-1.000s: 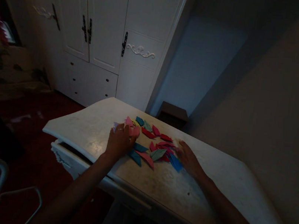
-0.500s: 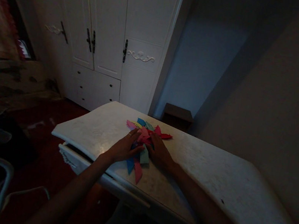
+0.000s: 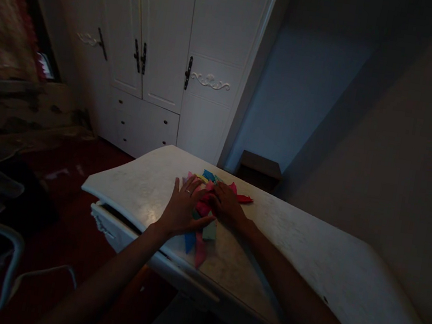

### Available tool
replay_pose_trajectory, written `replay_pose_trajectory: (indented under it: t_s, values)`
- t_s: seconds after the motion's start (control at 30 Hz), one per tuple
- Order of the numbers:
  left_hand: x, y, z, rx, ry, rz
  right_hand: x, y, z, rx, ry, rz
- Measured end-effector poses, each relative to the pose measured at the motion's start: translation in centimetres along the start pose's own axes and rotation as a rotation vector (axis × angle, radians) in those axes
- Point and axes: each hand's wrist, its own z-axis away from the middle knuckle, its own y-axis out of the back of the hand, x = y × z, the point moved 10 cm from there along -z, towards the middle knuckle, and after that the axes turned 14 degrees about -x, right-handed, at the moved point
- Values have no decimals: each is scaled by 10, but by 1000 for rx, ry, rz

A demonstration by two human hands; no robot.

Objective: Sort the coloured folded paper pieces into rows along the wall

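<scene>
A loose pile of coloured strips, which look like paper (image 3: 200, 246), lies on the white marbled tabletop (image 3: 143, 183); pink, red, blue, green and yellow ones show. My left hand (image 3: 181, 210) is over the left side of the pile with its fingers spread and a ring on one finger. Across from it, my right hand (image 3: 229, 206) has its fingers bent down into the middle of the pile, around pink-red strips. Its fingertips are partly hidden. A light green strip (image 3: 209, 231) and a blue strip (image 3: 189, 240) stick out toward me below my hands.
Under the tabletop's front edge a drawer (image 3: 116, 228) stands slightly pulled out. A white wardrobe (image 3: 206, 117) is behind the table, and a small dark brown cabinet (image 3: 260, 164) stands by the wall. At left is a metal tube frame (image 3: 17, 257) near piled cloth.
My left hand has opened wider, its fingers lifting and spreading over the pile. My right hand has moved slightly inward and its fingers have curled. The view has shifted a little.
</scene>
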Motion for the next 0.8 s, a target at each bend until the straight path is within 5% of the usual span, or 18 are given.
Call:
replay_pose_trajectory:
  t_s: [0.13, 0.2, 0.53, 0.8]
  values:
    - [33, -18, 3, -176, -330, 71, 13, -2, -7, -97, -7, 51]
    - [38, -29, 3, -249, -354, 72, 25, -1, -5, -137, -69, 67]
    - [-18, -35, -9, -219, 224, -58, 41, 19, 50, -147, -307, 157]
    - [-36, -30, -16, -215, 263, -107, 13, 29, 70, -63, -378, 177]
